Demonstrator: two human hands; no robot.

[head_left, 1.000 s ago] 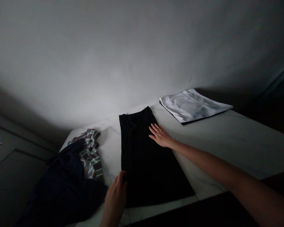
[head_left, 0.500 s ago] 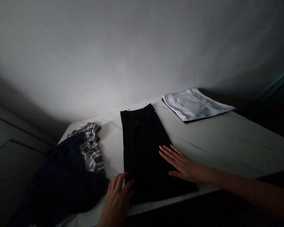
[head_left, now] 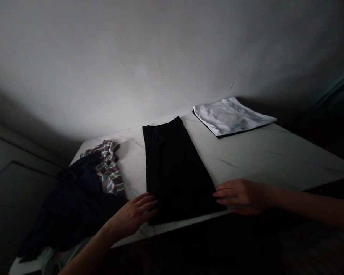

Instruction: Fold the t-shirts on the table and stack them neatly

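A black garment [head_left: 177, 168], smooth and narrower toward the wall, lies flat on the marble-patterned table [head_left: 232, 168]. Its exact kind does not show in the dim light. At its lower left edge my left hand [head_left: 133, 214] rests, fingers outstretched over the border of the cloth. On the opposite side my right hand [head_left: 240, 196] touches the lower right edge with its fingertips, fingers straight and close together. Neither hand visibly lifts the cloth.
A dark navy cloth [head_left: 71, 206] lies heaped at the table's left end, beside a striped cloth [head_left: 110, 164]. Near the wall [head_left: 149, 57] at the back right, a folded white garment [head_left: 232, 114] lies over something dark. A grey panelled door or cabinet [head_left: 17, 191] stands at the left.
My right hand has slid off the middle of the black garment to its lower right edge. My left hand stays by the lower left edge, turned more sideways. The view has tilted slightly.
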